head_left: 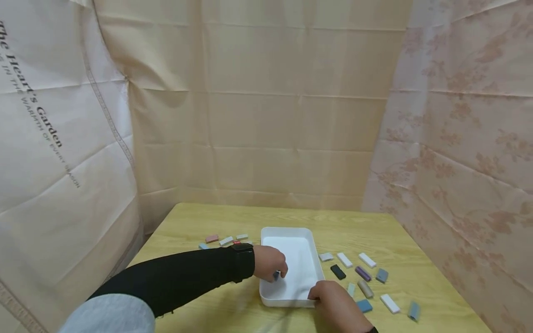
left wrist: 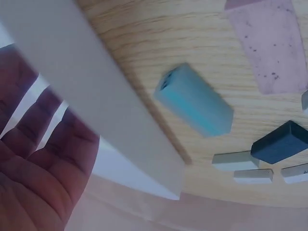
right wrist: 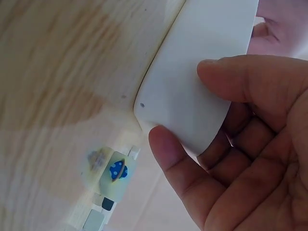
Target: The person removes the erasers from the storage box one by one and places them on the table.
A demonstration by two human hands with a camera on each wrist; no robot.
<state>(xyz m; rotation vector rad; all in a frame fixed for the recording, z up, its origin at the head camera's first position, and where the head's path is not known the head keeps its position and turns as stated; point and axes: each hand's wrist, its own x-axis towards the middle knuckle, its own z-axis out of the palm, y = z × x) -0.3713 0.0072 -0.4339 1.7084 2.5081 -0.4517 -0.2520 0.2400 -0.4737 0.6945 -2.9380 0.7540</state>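
A white rectangular tray (head_left: 293, 252) sits on the table. Over its near left part is my left hand (head_left: 268, 263), pinching a small dark blue eraser (head_left: 276, 276) between thumb and fingers. In the left wrist view the fingers (left wrist: 36, 125) lie behind the tray wall (left wrist: 110, 106), and the eraser is hidden. My right hand (head_left: 335, 303) grips the tray at its near right corner. The right wrist view shows the right thumb (right wrist: 226, 79) and index finger on the white wall, other fingers curled behind.
Right of the tray lie several erasers, among them a black one (head_left: 338, 271), a purple one (head_left: 363, 273) and a blue one (head_left: 364, 305). Left of it are more, including a pink one (head_left: 212, 238) and a turquoise one (left wrist: 195, 101). Fabric curtains (head_left: 266, 115) surround the table (head_left: 200, 215).
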